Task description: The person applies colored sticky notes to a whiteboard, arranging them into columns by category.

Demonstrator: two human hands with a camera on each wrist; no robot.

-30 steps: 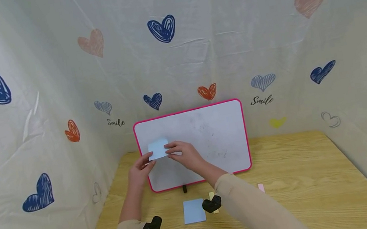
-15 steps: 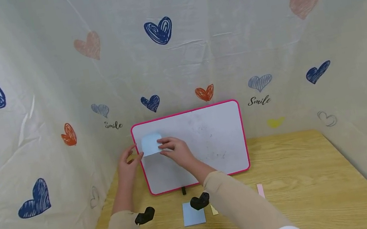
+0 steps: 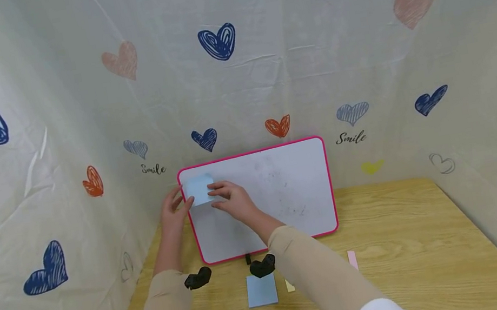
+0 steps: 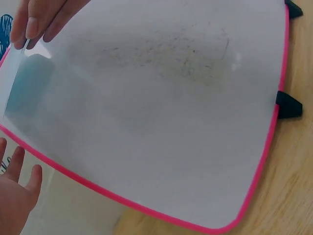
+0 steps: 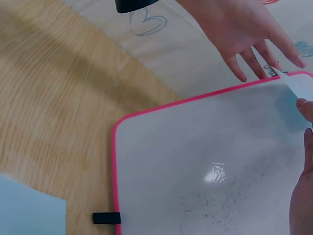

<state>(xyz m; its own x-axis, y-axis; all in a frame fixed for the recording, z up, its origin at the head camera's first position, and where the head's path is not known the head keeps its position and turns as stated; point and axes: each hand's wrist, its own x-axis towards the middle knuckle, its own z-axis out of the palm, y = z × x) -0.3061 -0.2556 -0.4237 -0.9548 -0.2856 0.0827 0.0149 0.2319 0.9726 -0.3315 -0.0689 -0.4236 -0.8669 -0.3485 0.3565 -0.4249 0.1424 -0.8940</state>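
A light blue sticky note [image 3: 197, 190] is at the upper left corner of a pink-framed whiteboard [image 3: 261, 202]. My right hand [image 3: 233, 199] pinches the note near its right edge between thumb and fingers. In the left wrist view the note [image 4: 13, 81] stands off the board, with a bluish patch on the board beneath it. Beside the board's left edge is my left hand [image 3: 174, 211], its fingers spread. The right wrist view shows this left hand [image 5: 247, 36] apart from the note, holding nothing.
A blue pad of notes [image 3: 261, 290] lies on the wooden table [image 3: 415, 237] before the board. A yellow strip [image 3: 290, 285] and a pink strip [image 3: 352, 260] lie to its right. Dark feet [image 4: 289, 105] hold up the board. A heart-patterned curtain [image 3: 361, 59] hangs behind.
My right hand has carried the note up and left toward the board's corner. My left hand has let go of the note's left side and moved to the board's left edge.
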